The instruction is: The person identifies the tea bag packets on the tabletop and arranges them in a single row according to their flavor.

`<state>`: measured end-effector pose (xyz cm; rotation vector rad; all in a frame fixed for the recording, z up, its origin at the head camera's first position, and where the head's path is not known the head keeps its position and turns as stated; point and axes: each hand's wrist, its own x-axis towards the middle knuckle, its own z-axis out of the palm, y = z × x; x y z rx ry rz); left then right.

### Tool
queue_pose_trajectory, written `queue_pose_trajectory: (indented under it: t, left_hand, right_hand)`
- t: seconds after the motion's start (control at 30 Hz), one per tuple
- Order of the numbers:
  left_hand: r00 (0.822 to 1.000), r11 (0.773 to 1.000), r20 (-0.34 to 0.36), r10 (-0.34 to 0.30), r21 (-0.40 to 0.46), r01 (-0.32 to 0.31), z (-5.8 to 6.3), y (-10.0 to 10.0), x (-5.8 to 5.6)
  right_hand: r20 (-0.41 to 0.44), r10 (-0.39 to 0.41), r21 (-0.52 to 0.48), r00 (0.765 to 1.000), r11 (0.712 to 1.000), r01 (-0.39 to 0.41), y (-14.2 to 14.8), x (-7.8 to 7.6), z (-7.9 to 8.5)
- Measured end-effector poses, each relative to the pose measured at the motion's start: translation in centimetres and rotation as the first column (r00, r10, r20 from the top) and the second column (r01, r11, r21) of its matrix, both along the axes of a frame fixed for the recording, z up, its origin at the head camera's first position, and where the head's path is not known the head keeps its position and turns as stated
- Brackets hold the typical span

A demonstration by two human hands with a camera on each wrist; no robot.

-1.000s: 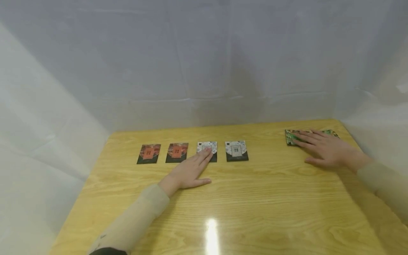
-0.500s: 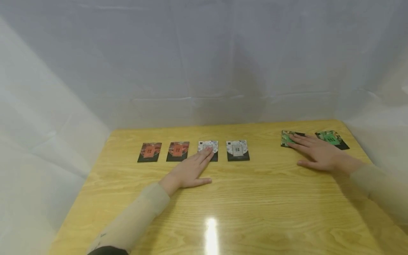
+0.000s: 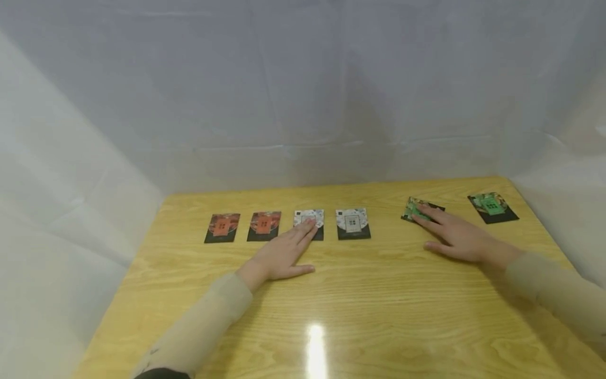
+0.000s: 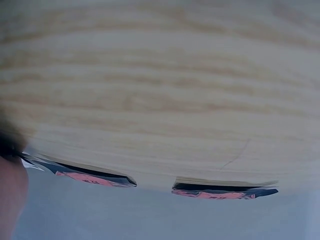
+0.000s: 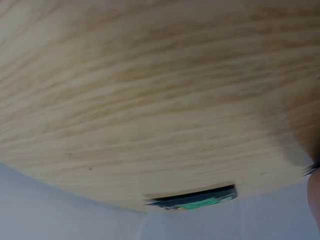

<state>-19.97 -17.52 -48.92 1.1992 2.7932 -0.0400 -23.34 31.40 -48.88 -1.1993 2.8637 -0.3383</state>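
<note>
My left hand [image 3: 284,255] lies flat with its fingertips resting on a white-and-black flat packet [image 3: 319,234], partly hiding it. Straight fingers of my right hand [image 3: 454,237] press on a green-and-black packet [image 3: 409,213], which lies tilted and half covered. A second green packet [image 3: 493,207] sits apart, to the right of that hand; the right wrist view shows a green packet [image 5: 197,201] too. Just right of my left fingers is another white packet [image 3: 352,223]. Two red-and-black packets, one nearer [image 3: 263,226] and one farther left [image 3: 222,228], lie left of that hand.
All the packets lie in a loose row toward the back of the wooden table [image 3: 369,305]. Pale sheeting [image 3: 303,105] rises behind the table and along both sides. A bright light reflection shows on the front part of the tabletop.
My right hand has slid left, carrying one green packet away from the other and turning it askew. The other green packet, covered before, is now uncovered. My left hand has stayed in place.
</note>
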Motion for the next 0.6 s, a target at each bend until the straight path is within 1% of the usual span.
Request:
queue_pose_trajectory:
  t: [0.17,0.3,0.47,0.6]
  left_hand:
    - [1.000,1.000,-0.010,-0.005,-0.003,0.005,-0.1,-0.1,0.0]
    - [1.000,1.000,-0.003,0.001,-0.011,-0.001,-0.2,-0.1,0.0]
    - [1.000,1.000,0.000,0.003,-0.010,-0.003,-0.1,0.0,0.0]
    - [1.000,1.000,-0.011,-0.003,-0.006,0.003,-0.1,0.0,0.0]
  right_hand:
    - [0.016,-0.044,-0.004,0.999,0.999,0.044,-1.4,0.8,0.2]
    - [0.020,-0.106,-0.008,0.994,0.994,0.106,-2.9,1.7,0.3]
    - [0.072,-0.205,0.019,0.976,0.979,0.204,-5.4,3.0,0.6]
    - [0.097,-0.261,0.027,0.960,0.965,0.260,-7.2,3.7,0.6]
